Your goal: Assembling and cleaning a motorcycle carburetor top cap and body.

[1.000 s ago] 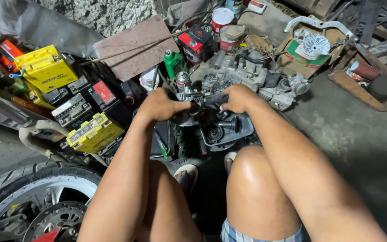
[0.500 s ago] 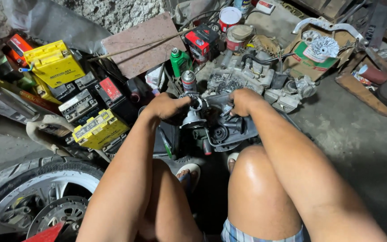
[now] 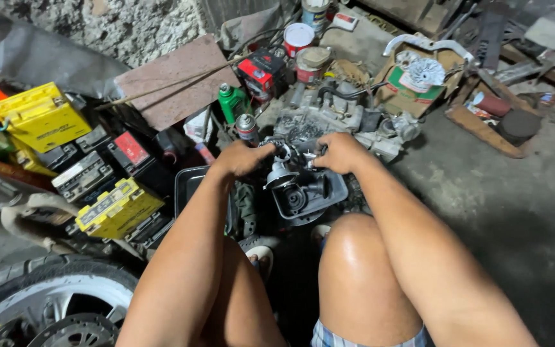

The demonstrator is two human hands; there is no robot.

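Both bare forearms reach forward from the near edge, over the raised knees, and converge toward the middle of the scene. The left hand (image 3: 242, 159) is curled, knuckles up, fingers closed around something small. The right hand (image 3: 340, 152) sits just to its right, also clenched, wrist bent slightly inward.
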